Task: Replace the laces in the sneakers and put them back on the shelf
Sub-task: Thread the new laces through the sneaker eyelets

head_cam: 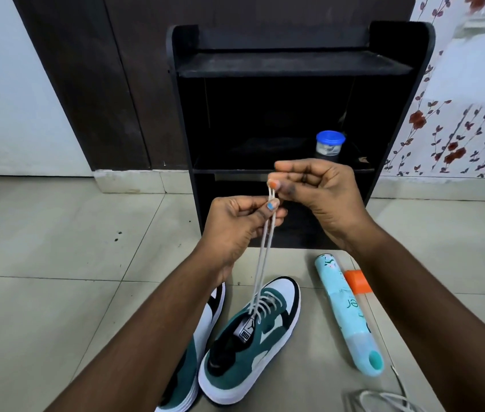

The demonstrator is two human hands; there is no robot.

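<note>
At 5 o'clock, nearest, a loose pale lace [384, 399] lies on the beige tiled floor [57, 248]. At 6 o'clock stand two green and white suede sneakers: the left sneaker [193, 352], partly hidden under the forearm, and just beside it the right sneaker [250, 346], which is laced with a white lace [260, 263]. At 4 o'clock a light blue spray can [345, 310] lies on the floor, touching an orange plastic piece [357, 281]. Higher up, both ends of the white lace rise to the hands. The left hand [235, 224] pinches them between thumb and curled fingers; the right hand [318, 188] pinches them just above. At 12 o'clock stands the black wooden shelf [295, 63], and a small clear jar with blue lid [329, 143] is on its middle board.
</note>
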